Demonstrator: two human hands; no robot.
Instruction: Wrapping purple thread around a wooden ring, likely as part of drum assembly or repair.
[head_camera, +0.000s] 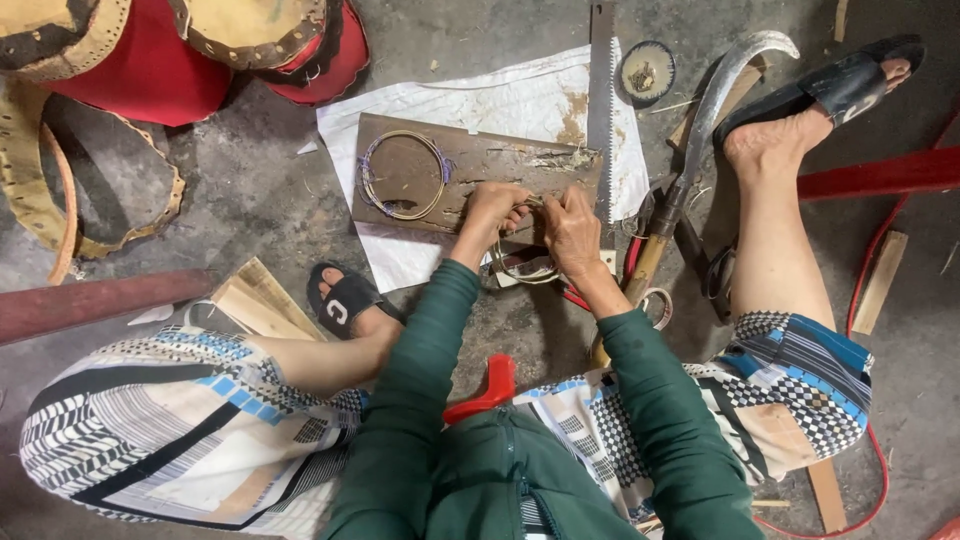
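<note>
Fingers of the left hand and right hand close on a thin cane ring. Another coiled ring lies on the brown board.

A rough grey concrete floor, stained and strewn with wood chips, fills the view. A crumpled white woven sheet lies spread on it. The light is soft, even daylight, casting faint shadows.

The left hand and right hand meet over a board. A wire ring lies left of them, a saw beyond, a sickle right, perhaps another ring beneath.
</note>
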